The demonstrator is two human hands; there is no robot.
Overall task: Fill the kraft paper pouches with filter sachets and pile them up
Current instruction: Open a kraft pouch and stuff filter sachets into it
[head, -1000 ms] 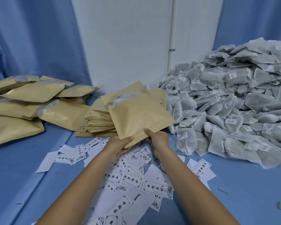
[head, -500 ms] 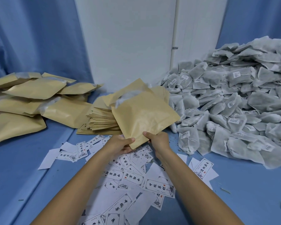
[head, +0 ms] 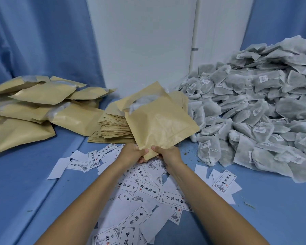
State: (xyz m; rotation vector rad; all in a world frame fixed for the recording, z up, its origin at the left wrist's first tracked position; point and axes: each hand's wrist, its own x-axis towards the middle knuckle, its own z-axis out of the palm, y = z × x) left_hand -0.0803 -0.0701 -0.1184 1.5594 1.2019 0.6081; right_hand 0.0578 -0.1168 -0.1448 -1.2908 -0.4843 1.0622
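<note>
Both hands hold one kraft paper pouch (head: 159, 124) by its bottom corner, mouth tilted up and away; white filter material shows in its open top. My left hand (head: 132, 152) and my right hand (head: 168, 154) pinch that corner close together. Behind the pouch lies a flat stack of empty pouches (head: 113, 128). A heap of filled pouches (head: 37, 106) lies at the left. A large mound of grey-white filter sachets (head: 254, 110) fills the right side.
Several printed white paper labels (head: 145, 188) lie scattered on the blue surface (head: 265, 206) under my forearms. A raised blue ledge (head: 21, 174) runs along the left. A white wall with a thin pipe (head: 194, 41) and blue curtains stand behind.
The pouch stays in both hands. My hands have drawn closer together on its bottom corner, and the pouch has tipped slightly more upright.
</note>
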